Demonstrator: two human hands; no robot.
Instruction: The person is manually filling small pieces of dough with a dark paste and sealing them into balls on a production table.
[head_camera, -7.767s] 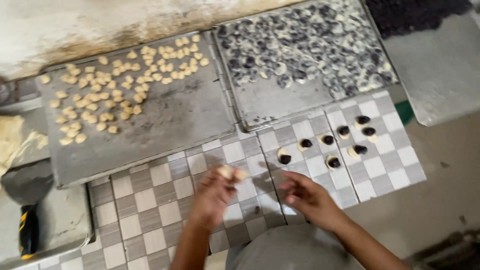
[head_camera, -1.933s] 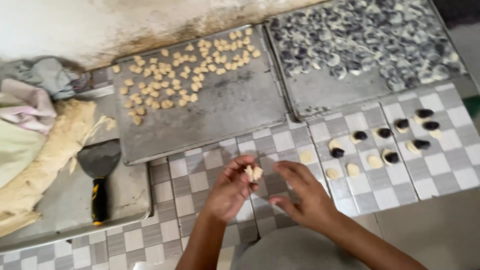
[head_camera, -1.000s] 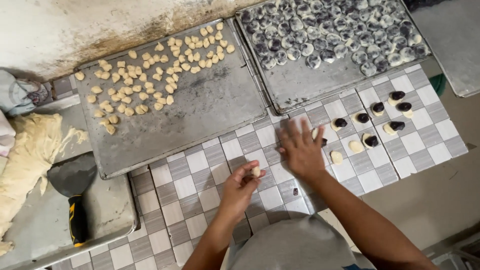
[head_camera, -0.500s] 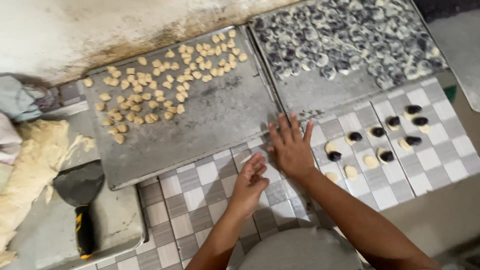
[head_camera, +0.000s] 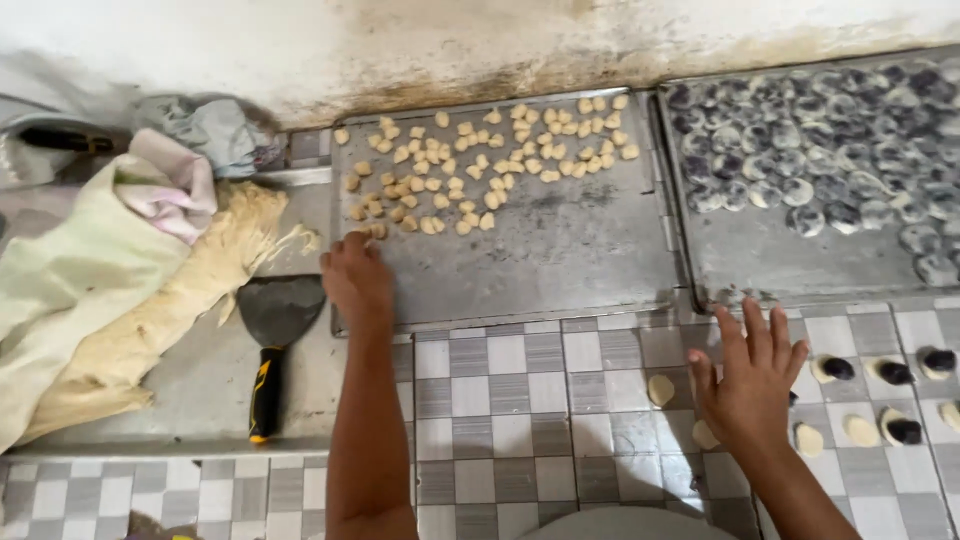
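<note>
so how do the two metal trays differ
The left tray holds small pale dough bits clustered at its far end, the near part bare; the left hand rests on it. The right tray carries flattened rounds with dark filling over most of it. Both are flat grey metal.

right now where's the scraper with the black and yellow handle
In the head view, the metal-bladed scraper with the black and yellow handle lies on the left, between the long roll of pale dough and the left hand.

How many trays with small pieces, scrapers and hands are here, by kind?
Trays with small pieces: 2, tray of pale pieces and tray of dark pieces
Scraper: 1
Hands: 2, left hand and right hand
Total: 5
</note>
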